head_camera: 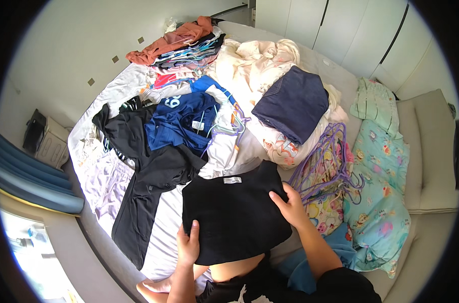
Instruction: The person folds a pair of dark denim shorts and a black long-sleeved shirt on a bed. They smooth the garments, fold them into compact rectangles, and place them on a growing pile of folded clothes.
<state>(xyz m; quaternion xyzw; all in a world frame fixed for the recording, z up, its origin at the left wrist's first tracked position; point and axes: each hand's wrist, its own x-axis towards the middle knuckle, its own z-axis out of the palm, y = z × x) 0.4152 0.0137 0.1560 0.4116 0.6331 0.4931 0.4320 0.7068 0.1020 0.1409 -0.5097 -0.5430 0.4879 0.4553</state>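
Observation:
A black garment [237,219] with a white neck label is spread between my hands above my lap, its neckline facing away from me. My left hand [188,242] grips its lower left edge, thumb on top. At its right side my right hand [292,208] pinches the edge, thumb over the cloth. The fingers under the fabric are hidden. Just beyond my right hand lies a bundle of purple hangers [328,166]. Black trousers [138,212] and a blue garment [188,117] are heaped to the left of the held garment.
Folded dark navy trousers [294,102] rest on a cream blanket [256,57]. Clothes on hangers [191,53] are piled at the far end of the bed [165,235]. A cartoon-print turquoise pillow [381,189] leans by the padded headboard [426,151]. Blue cloth [328,250] lies near my right forearm.

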